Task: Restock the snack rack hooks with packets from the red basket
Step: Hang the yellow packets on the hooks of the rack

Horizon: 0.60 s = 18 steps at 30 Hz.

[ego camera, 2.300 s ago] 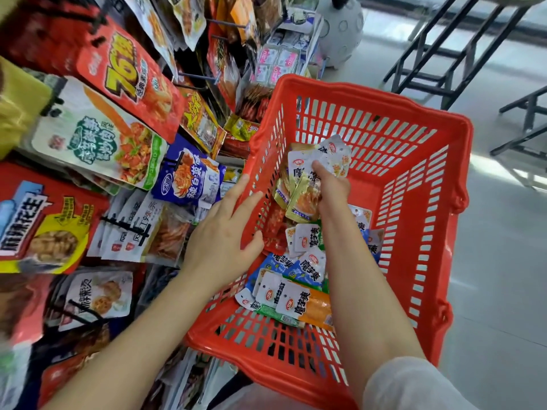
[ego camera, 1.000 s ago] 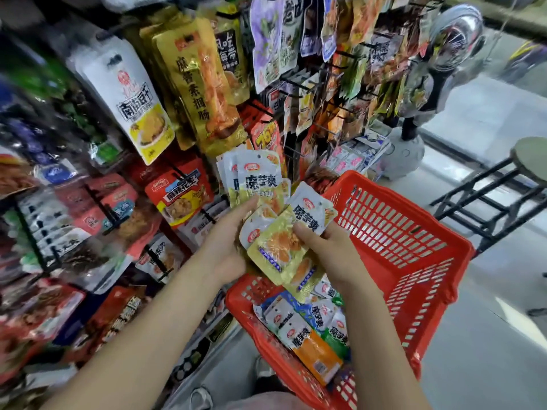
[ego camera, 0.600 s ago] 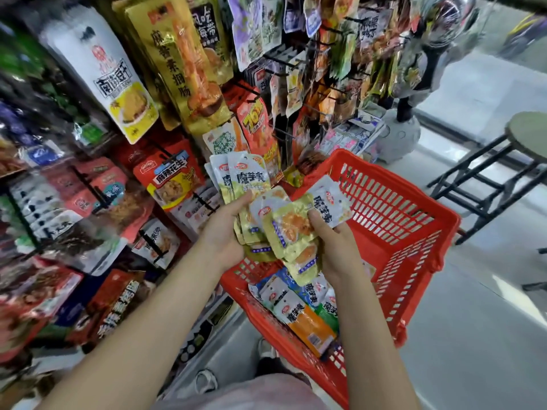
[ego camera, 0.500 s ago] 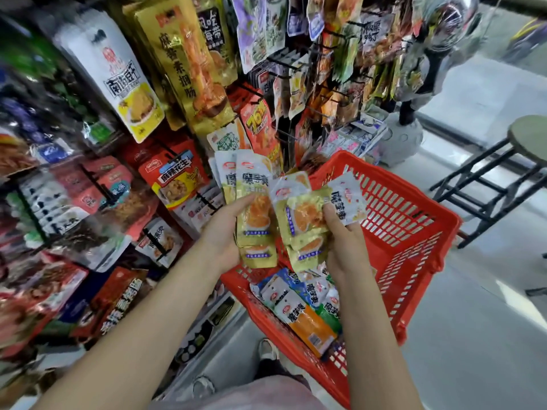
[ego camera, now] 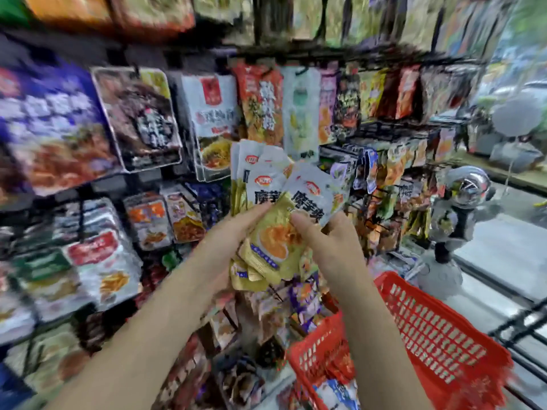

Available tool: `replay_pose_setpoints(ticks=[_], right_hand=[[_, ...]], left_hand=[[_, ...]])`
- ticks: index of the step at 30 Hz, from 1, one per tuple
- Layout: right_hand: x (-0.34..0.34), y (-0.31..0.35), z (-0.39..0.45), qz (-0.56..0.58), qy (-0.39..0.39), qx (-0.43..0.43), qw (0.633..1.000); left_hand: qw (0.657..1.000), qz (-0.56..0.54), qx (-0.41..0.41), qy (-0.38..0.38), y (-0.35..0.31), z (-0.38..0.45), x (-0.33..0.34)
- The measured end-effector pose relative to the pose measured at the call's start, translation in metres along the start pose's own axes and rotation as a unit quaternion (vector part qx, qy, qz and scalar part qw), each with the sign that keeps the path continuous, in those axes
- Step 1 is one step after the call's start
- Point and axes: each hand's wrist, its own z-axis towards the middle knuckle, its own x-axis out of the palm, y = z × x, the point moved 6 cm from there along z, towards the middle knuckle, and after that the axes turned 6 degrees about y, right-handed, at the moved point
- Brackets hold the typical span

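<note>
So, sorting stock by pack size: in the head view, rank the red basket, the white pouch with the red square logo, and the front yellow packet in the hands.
1. red basket
2. white pouch
3. yellow packet, though it's nearer the camera, so unsure

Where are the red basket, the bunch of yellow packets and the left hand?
red basket (ego camera: 438, 329): head view, on its slotted side wall.
yellow packets (ego camera: 273, 241): head view, on the front packet's face.
left hand (ego camera: 228, 241): head view, on its back.
</note>
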Motion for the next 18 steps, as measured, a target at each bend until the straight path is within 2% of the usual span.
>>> replay_pose_setpoints(ticks=[3,5,7,10,15,18], right_hand=[[0.052,0.077,0.016,-0.037,0.06,-0.079,0.994],[0.087,0.121,0.022,-0.029,0.09,-0.127,0.987],[0.122,0.159,0.026,-0.022,0.098,-0.175,0.98],[0.167,0.209,0.026,0.021,0.088,-0.245,0.965],[0.212,0.255,0.04,0.141,0.136,-0.225,0.954],[0.231,0.28,0.049,0.151,0.139,-0.213,0.955]], left_hand=[[0.992,0.032,0.116,-0.025,-0.06,-0.056,-0.044],[0.978,0.024,0.175,-0.109,-0.099,-0.089,-0.063],[0.965,0.024,0.227,-0.132,-0.127,-0.13,-0.072],[0.934,0.08,0.295,-0.185,-0.172,-0.178,-0.103],[0.878,0.077,0.366,-0.299,-0.216,-0.254,-0.157],[0.85,0.076,0.408,-0.325,-0.236,-0.287,-0.188]])
